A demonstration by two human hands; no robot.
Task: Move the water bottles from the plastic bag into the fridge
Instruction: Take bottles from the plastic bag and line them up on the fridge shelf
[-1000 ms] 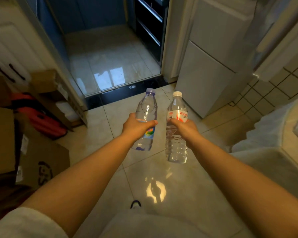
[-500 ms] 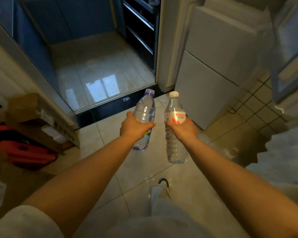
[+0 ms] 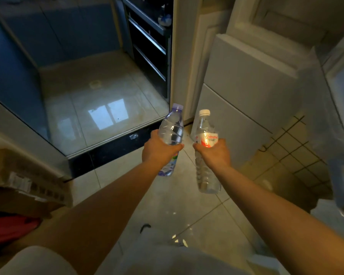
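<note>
My left hand (image 3: 159, 149) grips a clear water bottle with a purple cap (image 3: 172, 128) around its middle, held upright. My right hand (image 3: 213, 153) grips a second clear bottle with a white cap and a red label (image 3: 206, 133), also upright. Both bottles are held side by side above the tiled floor. A white two-door fridge (image 3: 244, 92) stands just beyond and to the right of the bottles, its doors closed. No plastic bag is in view.
A raised dark threshold (image 3: 115, 145) leads into a blue-walled room with a shiny tiled floor. A black drawer unit (image 3: 149, 46) stands beside the doorway. Cardboard boxes (image 3: 24, 187) and a red object (image 3: 10, 227) lie at the left. A tiled wall (image 3: 298, 151) is at right.
I have stepped closer to the fridge and the doorway; both hands carried the bottles forward, still side by side. The boxes have slid toward the lower left.
</note>
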